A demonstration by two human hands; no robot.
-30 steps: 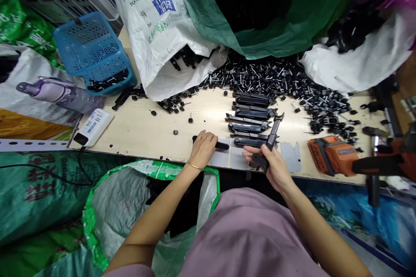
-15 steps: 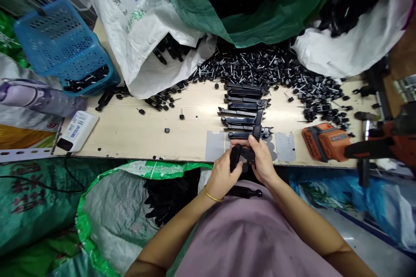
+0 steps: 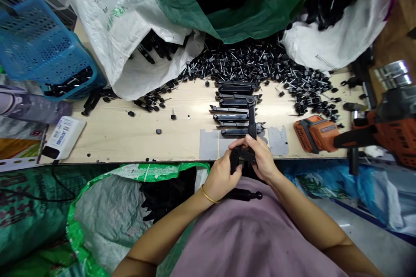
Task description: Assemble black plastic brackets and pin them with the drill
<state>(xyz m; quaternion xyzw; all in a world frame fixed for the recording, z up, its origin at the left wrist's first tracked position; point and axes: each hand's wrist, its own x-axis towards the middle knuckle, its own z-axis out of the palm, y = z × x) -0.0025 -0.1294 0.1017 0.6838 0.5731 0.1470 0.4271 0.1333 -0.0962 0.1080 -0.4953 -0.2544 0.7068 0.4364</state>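
My left hand [image 3: 221, 178], a bangle at its wrist, grips a short black plastic piece [image 3: 234, 160] at the table's front edge. Close beside it, my right hand [image 3: 264, 159] is closed around the lower end of a long black plastic arm [image 3: 251, 117], whose forked tip points away from me. The two black parts meet between my hands, but fingers hide the joint. Below the left hand lies a black rod with a ball end [image 3: 245, 194]. Beyond my hands, several black channel-shaped pieces [image 3: 230, 117] lie in a row on the table.
Behind the row spreads a heap of black-headed screws [image 3: 240, 62]. White sack [image 3: 120, 52] and blue basket [image 3: 74, 91] stand left, with a power strip [image 3: 65, 137]. At right are an orange battery [image 3: 316, 134] and a power drill [image 3: 393, 134]. An open sack [image 3: 107, 212] sits below the edge.
The camera view has shifted slightly, so the table things appear farther left. My hands keep hold of the same black parts, and the long arm now stands more upright in view.
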